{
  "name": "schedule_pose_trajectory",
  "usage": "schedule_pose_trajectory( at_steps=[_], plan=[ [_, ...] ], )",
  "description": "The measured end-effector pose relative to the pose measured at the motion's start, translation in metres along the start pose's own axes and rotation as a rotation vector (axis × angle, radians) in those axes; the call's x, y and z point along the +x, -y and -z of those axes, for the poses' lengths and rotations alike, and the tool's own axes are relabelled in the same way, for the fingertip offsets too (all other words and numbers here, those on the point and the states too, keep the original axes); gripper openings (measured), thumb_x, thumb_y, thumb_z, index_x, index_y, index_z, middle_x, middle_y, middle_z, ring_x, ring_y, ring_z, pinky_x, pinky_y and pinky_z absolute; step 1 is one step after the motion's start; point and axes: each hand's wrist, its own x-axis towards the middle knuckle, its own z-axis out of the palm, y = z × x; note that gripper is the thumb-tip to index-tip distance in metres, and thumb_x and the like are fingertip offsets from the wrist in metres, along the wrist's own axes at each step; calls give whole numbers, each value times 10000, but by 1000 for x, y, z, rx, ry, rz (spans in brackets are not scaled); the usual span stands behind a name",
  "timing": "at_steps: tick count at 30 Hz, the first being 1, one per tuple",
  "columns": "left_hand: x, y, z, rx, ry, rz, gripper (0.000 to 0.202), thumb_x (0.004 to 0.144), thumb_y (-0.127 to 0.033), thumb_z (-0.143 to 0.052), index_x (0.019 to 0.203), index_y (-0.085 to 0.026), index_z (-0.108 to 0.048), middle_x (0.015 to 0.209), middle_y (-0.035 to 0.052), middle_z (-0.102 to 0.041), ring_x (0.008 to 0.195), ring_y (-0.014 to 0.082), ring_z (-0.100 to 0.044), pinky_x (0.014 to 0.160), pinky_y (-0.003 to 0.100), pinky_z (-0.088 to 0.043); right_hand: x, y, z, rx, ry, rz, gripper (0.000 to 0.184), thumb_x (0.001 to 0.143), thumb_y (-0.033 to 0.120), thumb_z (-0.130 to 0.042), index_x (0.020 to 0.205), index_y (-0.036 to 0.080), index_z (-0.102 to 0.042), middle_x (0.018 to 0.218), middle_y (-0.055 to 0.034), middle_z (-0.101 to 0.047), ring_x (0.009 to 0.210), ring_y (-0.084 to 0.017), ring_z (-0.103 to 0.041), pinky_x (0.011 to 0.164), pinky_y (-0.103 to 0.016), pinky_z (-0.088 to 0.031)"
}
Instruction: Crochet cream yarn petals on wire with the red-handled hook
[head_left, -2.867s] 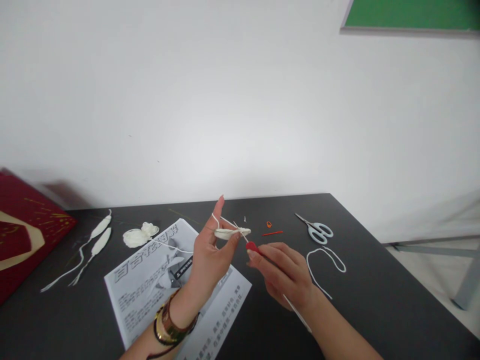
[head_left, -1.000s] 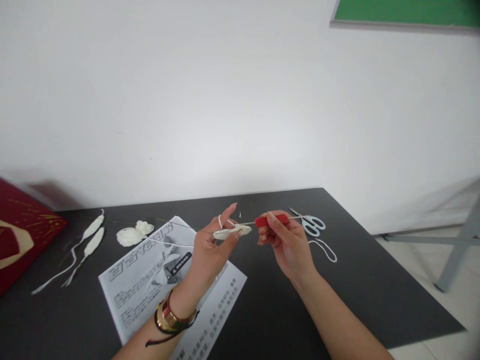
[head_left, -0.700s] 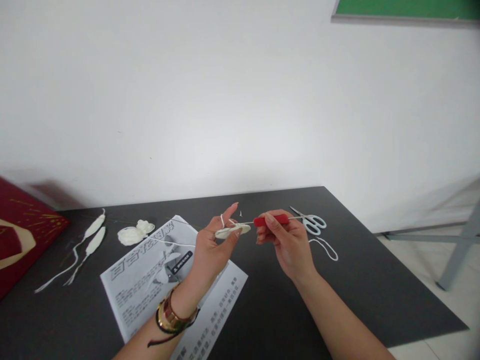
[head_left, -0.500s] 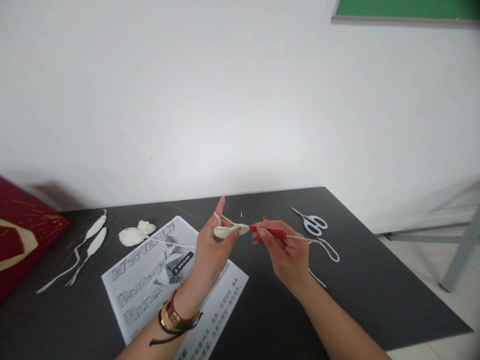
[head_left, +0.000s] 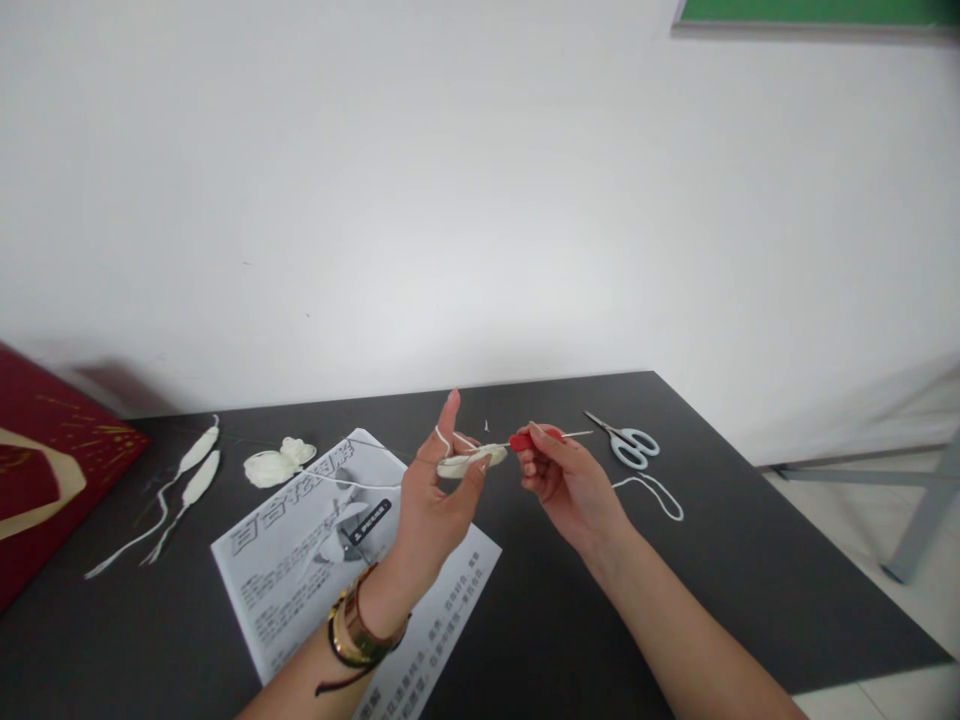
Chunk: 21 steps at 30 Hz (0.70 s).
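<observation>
A small cream crochet piece (head_left: 471, 462) is pinched between the thumb and fingers of my left hand (head_left: 439, 495). My left index finger points up, with white yarn (head_left: 442, 436) looped round it. In my right hand (head_left: 574, 480) I grip a crochet hook (head_left: 531, 440) by its red handle; its thin metal end meets the right end of the piece. Whether the tip sits inside a stitch is too small to tell. From the left hand the yarn runs left to a loose cream yarn bundle (head_left: 271, 467).
Two finished cream petals (head_left: 199, 478) with long tails lie at the left, near a red bag (head_left: 60, 470). A printed sheet (head_left: 300, 560) lies under my left arm. Scissors (head_left: 631, 445) and a loop of white yarn (head_left: 664, 495) are at the right on the black table (head_left: 750, 580).
My right hand has turned and opened its lower fingers somewhat, tilting the hook nearly level. The crochet piece has tilted slightly in my left hand. The view has shifted a little.
</observation>
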Motion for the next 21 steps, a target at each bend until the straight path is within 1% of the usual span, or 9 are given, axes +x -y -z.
schedule_pose_trajectory(
  at_steps=[2, 5, 7, 9, 12, 14, 15, 17, 21],
  plan=[
    [-1, 3, 0, 21, 5, -10, 669, 774, -188, -629, 1379, -293, -363, 722, -43, -516, 780, 136, -542, 797, 276, -429, -2, 0, -2, -43, -14, 67, 171, 730, 300, -711, 765, 138, -666, 590, 2, -668, 448, -74, -584, 445, -162, -541],
    [-1, 5, 0, -9, 3, 18, 662, 777, -191, -629, 1374, -306, -367, 735, -47, -523, 766, 124, -537, 763, 252, -428, -9, -3, -6, -176, -36, 271, 139, 766, 292, -674, 800, 158, -658, 613, -3, -678, 475, -100, -607, 478, -209, -554],
    [-2, 5, -1, -46, -15, 62, 673, 776, -193, -634, 1377, -314, -357, 727, -56, -524, 722, 103, -527, 735, 231, -424, -14, -8, -7, -355, -51, 469, 86, 800, 249, -633, 817, 173, -669, 657, -13, -686, 507, -119, -626, 508, -243, -563],
    [-2, 4, -3, -118, -35, 132, 703, 767, -196, -649, 1387, -306, -337, 718, -63, -531, 685, 89, -528, 722, 223, -423, -18, -13, -6, -626, -26, 733, 105, 812, 168, -602, 868, 197, -686, 731, -30, -701, 580, -139, -652, 556, -264, -568],
    [0, 0, -4, -347, -59, 286, 765, 733, -184, -685, 1397, -271, -316, 733, -61, -558, 703, 93, -568, 735, 231, -432, -22, -18, 0, -1015, 163, 1143, 345, 775, 39, -587, 1057, 224, -660, 894, -78, -711, 762, -177, -670, 656, -294, -566],
    [3, -4, -2, -529, -57, 384, 754, 700, -154, -709, 1367, -239, -369, 741, -58, -569, 718, 91, -584, 749, 231, -437, -22, -18, 4, -1123, 310, 1289, 435, 768, 14, -575, 1151, 216, -617, 981, -115, -695, 862, -204, -658, 713, -328, -563],
    [4, -6, 0, -601, -47, 418, 727, 687, -136, -716, 1340, -221, -410, 738, -57, -572, 715, 88, -586, 755, 230, -437, -21, -17, 5, -1117, 346, 1304, 444, 777, 13, -561, 1169, 218, -607, 1006, -122, -687, 882, -207, -653, 720, -335, -563],
    [7, -9, 4, -692, -14, 455, 672, 671, -107, -720, 1290, -189, -472, 732, -50, -579, 715, 89, -589, 768, 236, -438, -19, -14, 4, -1008, 336, 1219, 410, 801, 23, -537, 1135, 243, -628, 1010, -107, -683, 865, -196, -654, 697, -328, -567],
    [12, -12, 12, -693, 60, 438, 720, 664, -80, -718, 1320, -194, -446, 731, -37, -598, 732, 108, -599, 788, 255, -430, -15, -9, -1, -627, 226, 855, 236, 820, 97, -574, 947, 253, -697, 853, -41, -689, 655, -147, -649, 566, -283, -558]
  ],
)
